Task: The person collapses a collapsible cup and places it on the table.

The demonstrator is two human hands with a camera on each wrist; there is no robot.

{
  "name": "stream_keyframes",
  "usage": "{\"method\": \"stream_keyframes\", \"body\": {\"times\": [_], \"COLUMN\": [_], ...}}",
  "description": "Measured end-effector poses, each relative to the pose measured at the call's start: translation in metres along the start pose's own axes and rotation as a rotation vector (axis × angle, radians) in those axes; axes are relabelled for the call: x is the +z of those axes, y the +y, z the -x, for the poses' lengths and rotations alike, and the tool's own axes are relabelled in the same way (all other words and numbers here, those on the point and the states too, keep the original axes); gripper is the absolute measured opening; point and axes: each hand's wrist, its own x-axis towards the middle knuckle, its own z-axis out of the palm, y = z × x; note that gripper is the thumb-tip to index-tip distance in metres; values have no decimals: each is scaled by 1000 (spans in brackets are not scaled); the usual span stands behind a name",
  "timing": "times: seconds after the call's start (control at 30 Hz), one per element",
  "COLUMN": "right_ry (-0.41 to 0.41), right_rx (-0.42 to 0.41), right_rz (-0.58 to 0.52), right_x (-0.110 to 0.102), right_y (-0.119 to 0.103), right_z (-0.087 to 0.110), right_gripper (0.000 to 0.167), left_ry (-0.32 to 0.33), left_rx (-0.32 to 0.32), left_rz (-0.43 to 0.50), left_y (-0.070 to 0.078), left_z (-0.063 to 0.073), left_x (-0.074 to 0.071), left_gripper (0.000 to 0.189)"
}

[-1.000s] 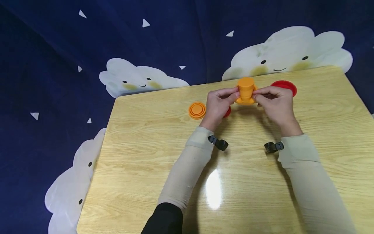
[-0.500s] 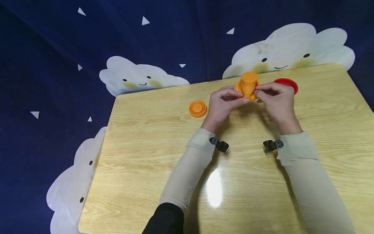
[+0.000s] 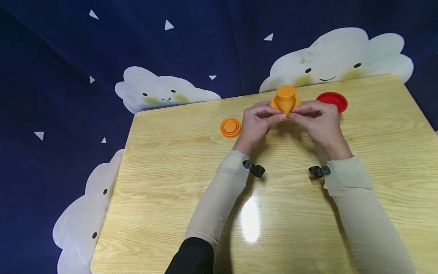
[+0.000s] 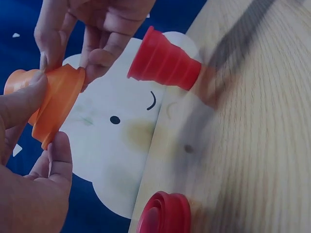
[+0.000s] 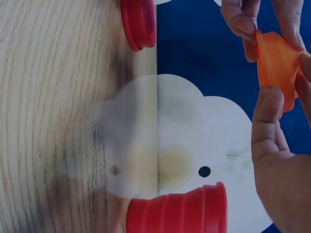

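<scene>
An orange collapsible cup is held above the far part of the table, base up, between both hands. My left hand pinches its rim area from the left with thumb and fingers. From the right, my right hand pinches the same cup, the two thumbs close together at the near side. In the left wrist view the cup looks partly folded, its wall uneven. An extended red collapsible cup stands mouth up beyond the right hand. A flattened red cup lies mostly behind the left hand in the head view.
A flattened orange collapsible cup lies on the wooden table, left of the left hand. Behind the table's far edge hangs a dark blue curtain with white clouds. Each wrist carries a small black camera.
The orange cup has been turned and tilted slightly between the hands. The left thumb has come round to its near side, and the right thumb has moved in beside it.
</scene>
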Motion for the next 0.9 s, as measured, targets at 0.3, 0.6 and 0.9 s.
{"method": "stream_keyframes", "body": {"times": [0.3,0.6,0.9], "right_ry": [39,41,65], "right_rx": [-16,-12,-34], "right_rz": [51,70,77], "right_x": [4,7,13], "right_y": [-2,-1,-14], "right_z": [0,1,3], "right_gripper": [16,14,11], "left_ry": [15,23,36], "left_rx": [4,19,49], "left_rz": [-21,-72,-129], "left_y": [3,3,3], "left_z": [0,1,-1], "left_x": [0,-2,-1], "left_gripper": [15,11,9]}}
